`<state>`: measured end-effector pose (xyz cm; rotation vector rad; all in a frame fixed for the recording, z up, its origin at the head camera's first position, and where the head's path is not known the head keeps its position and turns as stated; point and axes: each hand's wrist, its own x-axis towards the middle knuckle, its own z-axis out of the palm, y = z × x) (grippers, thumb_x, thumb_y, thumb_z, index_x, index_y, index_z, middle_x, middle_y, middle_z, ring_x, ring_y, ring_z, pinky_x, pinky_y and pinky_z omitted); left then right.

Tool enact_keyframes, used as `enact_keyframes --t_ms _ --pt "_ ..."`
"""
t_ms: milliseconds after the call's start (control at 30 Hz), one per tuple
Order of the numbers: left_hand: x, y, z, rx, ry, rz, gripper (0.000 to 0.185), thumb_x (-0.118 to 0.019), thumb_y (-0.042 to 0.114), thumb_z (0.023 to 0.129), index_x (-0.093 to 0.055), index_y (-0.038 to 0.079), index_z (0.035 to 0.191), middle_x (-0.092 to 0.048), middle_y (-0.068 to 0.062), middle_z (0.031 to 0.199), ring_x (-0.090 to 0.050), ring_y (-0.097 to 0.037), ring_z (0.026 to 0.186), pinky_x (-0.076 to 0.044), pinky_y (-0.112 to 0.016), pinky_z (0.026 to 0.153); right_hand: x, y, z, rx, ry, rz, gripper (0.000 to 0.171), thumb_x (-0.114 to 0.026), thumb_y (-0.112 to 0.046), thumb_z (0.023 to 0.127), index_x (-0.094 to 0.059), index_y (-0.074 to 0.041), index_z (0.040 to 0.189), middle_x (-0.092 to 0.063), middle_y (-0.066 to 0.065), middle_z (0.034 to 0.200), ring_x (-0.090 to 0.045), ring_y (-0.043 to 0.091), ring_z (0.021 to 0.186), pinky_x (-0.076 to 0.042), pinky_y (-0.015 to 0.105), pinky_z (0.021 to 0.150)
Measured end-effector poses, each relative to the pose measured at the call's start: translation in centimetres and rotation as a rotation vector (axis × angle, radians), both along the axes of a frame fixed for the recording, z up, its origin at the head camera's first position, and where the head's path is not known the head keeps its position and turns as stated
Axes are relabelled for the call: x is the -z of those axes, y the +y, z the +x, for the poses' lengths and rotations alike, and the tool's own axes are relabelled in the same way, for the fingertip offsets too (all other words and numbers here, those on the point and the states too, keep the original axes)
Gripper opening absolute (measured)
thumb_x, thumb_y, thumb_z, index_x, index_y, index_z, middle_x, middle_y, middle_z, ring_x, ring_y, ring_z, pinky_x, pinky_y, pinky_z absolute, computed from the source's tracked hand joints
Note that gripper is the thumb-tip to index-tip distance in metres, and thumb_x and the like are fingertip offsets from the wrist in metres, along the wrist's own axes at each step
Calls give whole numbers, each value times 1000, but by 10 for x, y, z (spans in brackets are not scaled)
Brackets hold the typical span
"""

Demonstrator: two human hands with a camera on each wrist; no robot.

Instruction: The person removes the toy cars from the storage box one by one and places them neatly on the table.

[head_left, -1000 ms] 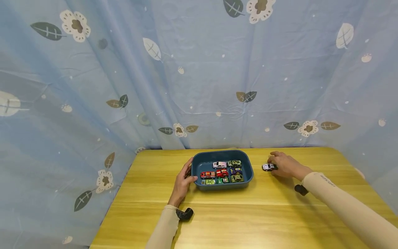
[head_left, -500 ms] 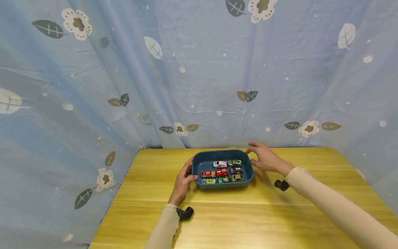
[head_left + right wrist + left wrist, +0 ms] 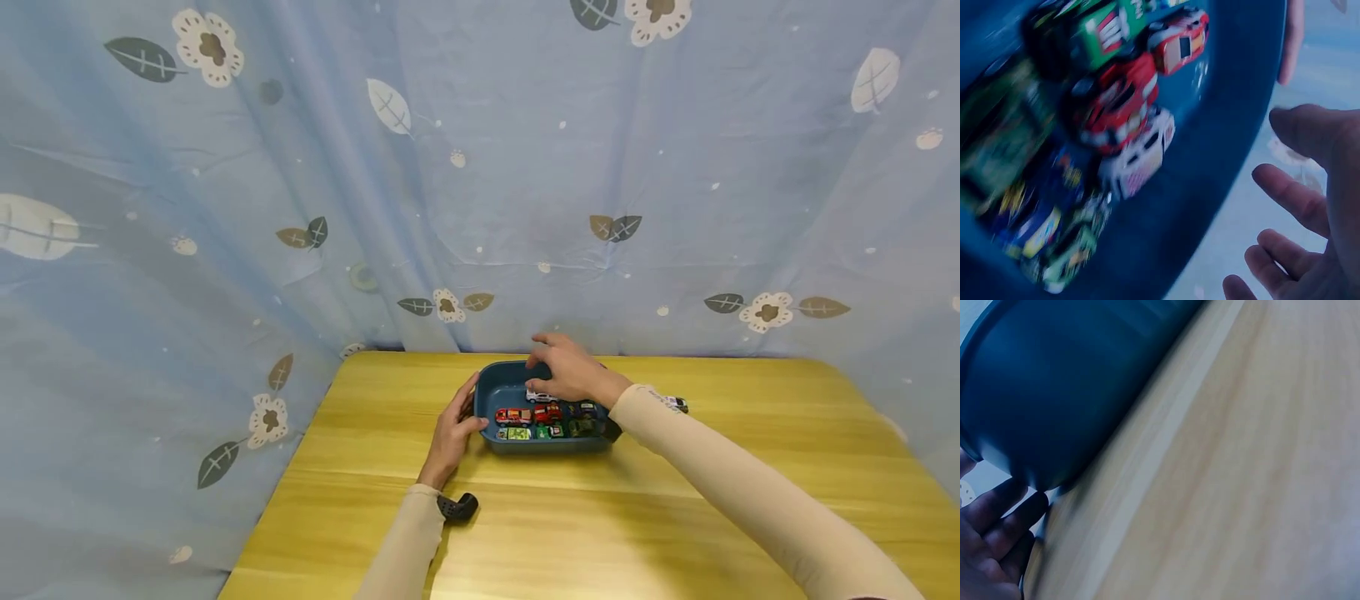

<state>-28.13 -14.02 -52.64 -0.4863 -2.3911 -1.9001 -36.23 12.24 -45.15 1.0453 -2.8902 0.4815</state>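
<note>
From the head view I see my left grip (image 3: 452, 432) resting against the left end of the blue tray (image 3: 546, 446), thumb on its rim. My right grip (image 3: 567, 372) hovers over the tray's far side, fingers loosely spread, holding nothing. The tray sits mid-bench (image 3: 585, 525), before a blue flowered curtain (image 3: 480, 167).

Left wrist: relaxed fingers (image 3: 997, 519) beside the tray's dark wall (image 3: 1066, 381).

Right wrist: spread fingers (image 3: 1297, 200) above the toy cars (image 3: 1116, 106) — red, green, white — packed inside.
</note>
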Motion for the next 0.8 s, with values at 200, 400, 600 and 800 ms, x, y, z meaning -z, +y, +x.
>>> enact_keyframes --t_ms 200,400,600,800 --pt "-1 3 2 -16 9 6 81 -62 6 89 -36 6 166 -52 -30 156 -53 -49 142 -43 -54 115 6 -21 1 -45 -81 78 41 -77 -39 96 -77 -11 125 -32 28 169 -33 51 154 -36 66 119" --pt "7 1 -3 -22 3 23 82 -62 7 90 -36 13 167 -52 -25 158 -54 -45 143 -41 -61 116 10 -32 0 -57 -97 158 39 -79 -39 95 -78 -15 125 -32 26 169 -32 48 155 -38 63 119" --pt "-3 2 3 -24 12 -8 81 -62 7 90 -36 7 166 -50 -27 158 -53 -46 144 -43 -57 115 12 -37 -3 -70 -89 199 36 -82 -39 92 -81 -17 120 -30 25 171 -30 48 156 -36 63 120" --pt "-1 1 0 -16 -7 -42 82 -62 7 90 -34 9 167 -50 -25 160 -53 -45 144 -44 -56 115 15 -42 -4 -56 -101 235 35 -85 -40 89 -82 -19 117 -28 24 172 -27 47 158 -32 64 122"
